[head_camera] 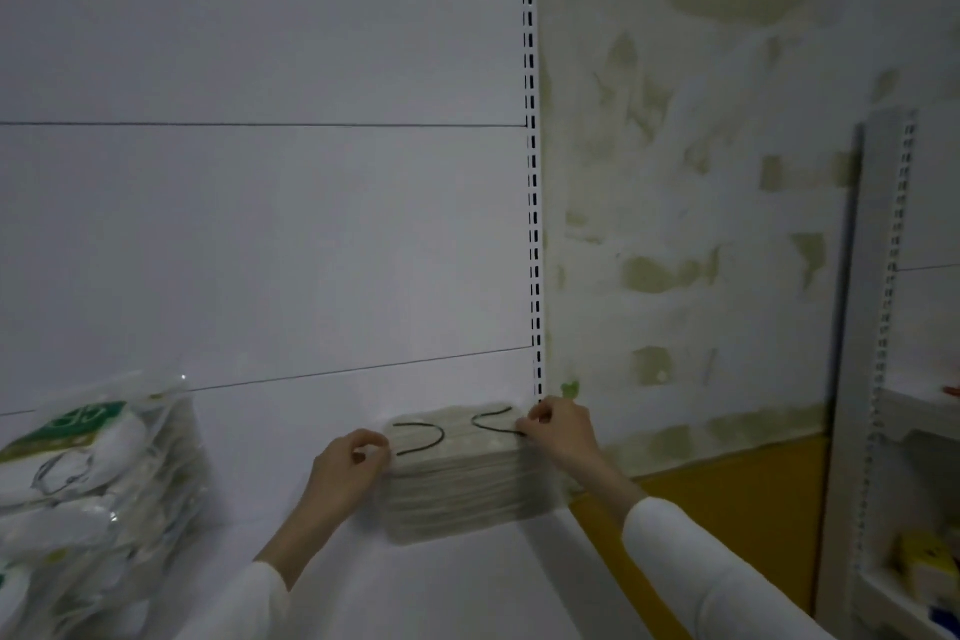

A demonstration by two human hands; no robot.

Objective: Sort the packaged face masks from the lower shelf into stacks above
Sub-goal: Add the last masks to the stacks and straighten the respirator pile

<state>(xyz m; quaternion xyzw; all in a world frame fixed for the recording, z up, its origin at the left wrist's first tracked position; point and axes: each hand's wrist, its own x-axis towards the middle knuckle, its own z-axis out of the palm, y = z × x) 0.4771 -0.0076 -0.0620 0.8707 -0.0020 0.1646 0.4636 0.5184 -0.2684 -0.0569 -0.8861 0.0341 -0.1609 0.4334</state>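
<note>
Fingers [373,443] of the left hand [347,460] are curled and pinched on the top left edge of the stack of masks [462,489]. Those of the right hand [558,427] are bent the same way on its top right edge. Whether they hold only the top pack or more of the stack cannot be told. Both arms come up from the bottom of the view in white sleeves [696,566].

A glossy white back panel [260,224] fills most of the view, crossed by thin seams and ending at a slotted upright [533,182]. To its right stands a white wall [701,146] blotched with pale green patches, with a yellow band [727,489] low down. The white shelf [467,592] runs along the bottom, under both forearms.

At the far right stands a second shelf unit [891,327] with its own slotted post. It carries a few small things, too blurred to name, one of them yellow.

On the shelf at the left edge lies a loose pile of packaged masks [78,489] in clear wrappers, one with a green label, well apart from the hands.

The stack of masks sits on the shelf against the back panel, just beside the foot of the upright. It is greyish and many layers deep. On its top face two dark ear loops [418,438] curve toward each other.
</note>
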